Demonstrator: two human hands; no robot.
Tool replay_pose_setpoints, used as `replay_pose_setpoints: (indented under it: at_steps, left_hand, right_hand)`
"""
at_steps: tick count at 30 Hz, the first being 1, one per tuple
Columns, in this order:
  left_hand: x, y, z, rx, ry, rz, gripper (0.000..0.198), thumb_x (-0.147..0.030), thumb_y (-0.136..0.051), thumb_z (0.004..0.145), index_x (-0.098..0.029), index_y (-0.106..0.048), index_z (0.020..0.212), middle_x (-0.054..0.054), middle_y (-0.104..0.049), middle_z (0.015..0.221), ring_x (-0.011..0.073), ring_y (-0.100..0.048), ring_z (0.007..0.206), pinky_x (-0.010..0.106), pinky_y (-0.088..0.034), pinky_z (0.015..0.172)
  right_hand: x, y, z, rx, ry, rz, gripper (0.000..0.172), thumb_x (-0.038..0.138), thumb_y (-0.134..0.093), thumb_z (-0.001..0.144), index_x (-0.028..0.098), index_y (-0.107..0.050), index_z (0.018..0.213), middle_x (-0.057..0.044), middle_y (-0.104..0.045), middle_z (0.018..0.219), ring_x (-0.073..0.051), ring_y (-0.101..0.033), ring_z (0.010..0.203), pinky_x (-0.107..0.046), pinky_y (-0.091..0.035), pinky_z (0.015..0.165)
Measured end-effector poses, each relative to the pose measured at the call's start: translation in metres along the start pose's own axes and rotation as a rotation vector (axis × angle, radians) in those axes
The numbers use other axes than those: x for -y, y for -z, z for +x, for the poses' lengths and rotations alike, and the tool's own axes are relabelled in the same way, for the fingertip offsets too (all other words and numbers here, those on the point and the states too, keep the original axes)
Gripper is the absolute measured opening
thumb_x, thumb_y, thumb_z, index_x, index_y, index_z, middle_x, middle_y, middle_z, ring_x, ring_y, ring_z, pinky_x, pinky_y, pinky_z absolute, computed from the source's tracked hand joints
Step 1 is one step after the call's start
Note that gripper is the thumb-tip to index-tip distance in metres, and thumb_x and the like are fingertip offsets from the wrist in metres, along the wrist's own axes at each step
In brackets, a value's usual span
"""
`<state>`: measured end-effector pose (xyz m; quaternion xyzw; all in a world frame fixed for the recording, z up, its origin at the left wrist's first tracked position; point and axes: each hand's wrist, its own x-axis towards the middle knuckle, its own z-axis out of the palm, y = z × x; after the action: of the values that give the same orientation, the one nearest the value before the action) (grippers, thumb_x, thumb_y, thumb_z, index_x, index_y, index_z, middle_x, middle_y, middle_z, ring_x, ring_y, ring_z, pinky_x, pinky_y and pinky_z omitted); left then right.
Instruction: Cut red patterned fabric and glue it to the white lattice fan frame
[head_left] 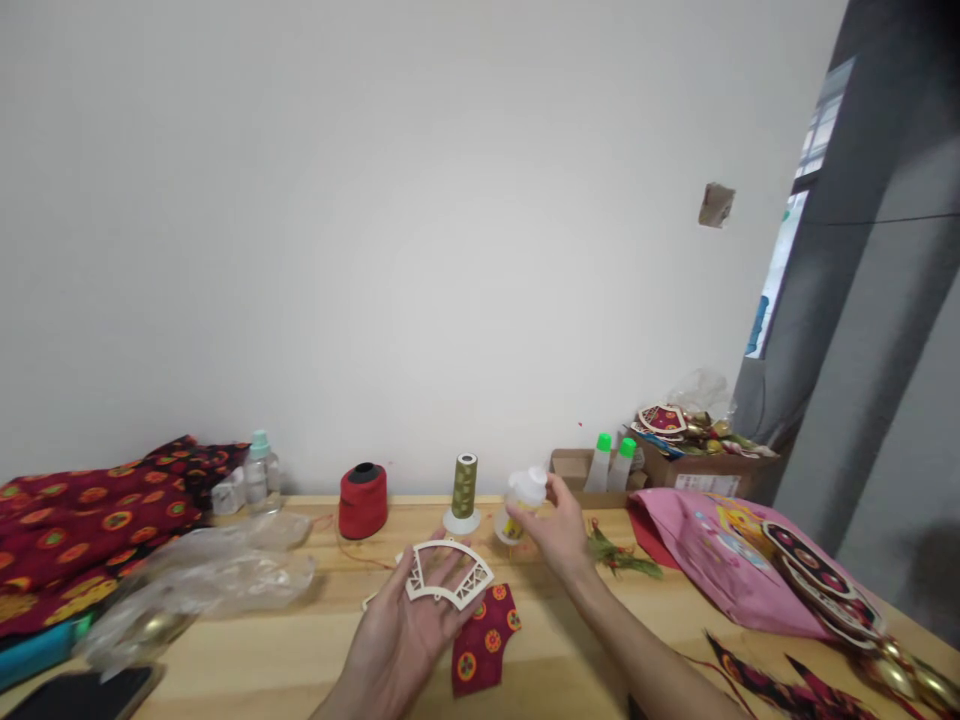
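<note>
Before you stands a plain white wall, softly lit, with one brownish patch; your pale wooden surface runs along it. Rightward, a bright window adjoins shadowed grey wall.

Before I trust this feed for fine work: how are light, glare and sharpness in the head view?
Head view: the white wall is brightly lit, the top right corner dark; head view: the clear plastic bag catches glints; head view: the fan-shaped frame's cut-outs read clearly, but the translucent bottle at the right hand looks soft.
</note>
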<state>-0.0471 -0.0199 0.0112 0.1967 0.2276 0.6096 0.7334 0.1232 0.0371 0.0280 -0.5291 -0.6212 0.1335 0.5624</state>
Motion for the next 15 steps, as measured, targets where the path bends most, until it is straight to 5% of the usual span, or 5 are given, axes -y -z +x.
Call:
replay_pose_setpoints:
  at_steps: [6, 15]
  left_hand:
    - [0.018, -0.010, -0.009, -0.090, 0.117, 0.088, 0.063, -0.021, -0.057, 0.073, -0.023, -0.027, 0.129, 0.022, -0.052, 0.118, 0.0332, -0.054, 0.101, 0.054, -0.042, 0.082]
    - [0.023, -0.010, -0.008, -0.175, 0.091, 0.116, 0.064, -0.014, -0.052, 0.076, -0.021, -0.022, 0.132, 0.023, -0.053, 0.116, 0.0315, -0.055, 0.099, 0.050, -0.043, 0.083]
  right_hand:
    - [-0.001, 0.027, -0.038, 0.111, -0.105, 0.228, 0.036, 0.024, -0.064, 0.061, 0.016, -0.053, 0.094, -0.007, -0.064, 0.092, -0.022, -0.059, 0.082, -0.033, -0.046, 0.073]
    - [-0.028, 0.015, -0.048, 0.101, -0.193, 0.199, 0.043, 0.026, -0.063, 0.062, 0.018, -0.049, 0.101, -0.008, -0.062, 0.097, -0.022, -0.058, 0.088, -0.034, -0.045, 0.075]
